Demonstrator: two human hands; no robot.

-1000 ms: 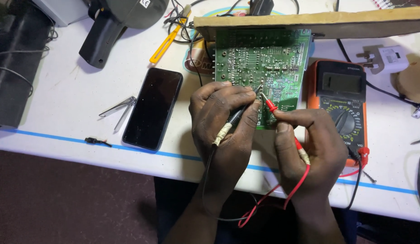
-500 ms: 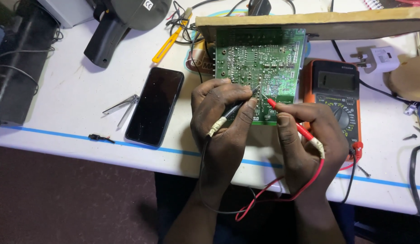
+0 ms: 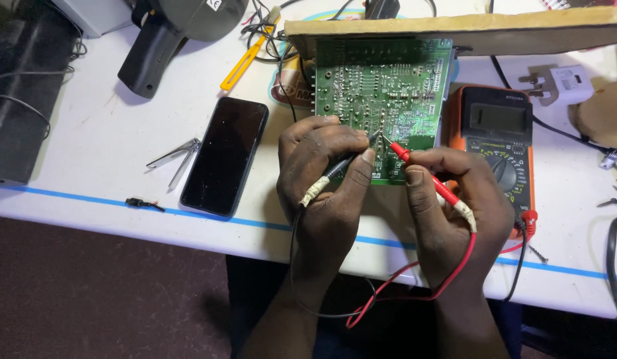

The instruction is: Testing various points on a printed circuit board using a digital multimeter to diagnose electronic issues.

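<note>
Both probes now rest on the green circuit board [image 3: 381, 106]

The left hand [image 3: 325, 179] pinches the black probe [image 3: 341, 169], the right hand [image 3: 454, 206] the red probe [image 3: 421, 174]; the tips have moved closer together, touching neighbouring solder points.

Two screens show. A dark phone [image 3: 224, 156] lies flat on the white worktop [image 3: 82, 133], left of the green circuit board [image 3: 385, 100]; its tall rectangular screen is black and unlit, with rounded corners. Right of the board sits a multimeter [image 3: 498, 149] in an orange case, its small grey rectangular display [image 3: 498, 119] near the top, above the round dial. A round sticker or label [image 3: 292, 86] in orange and pale blue peeks out from under the board's left edge, mostly hidden. A small white label [image 3: 217, 4] sits on the grey tool at the top edge.
</note>
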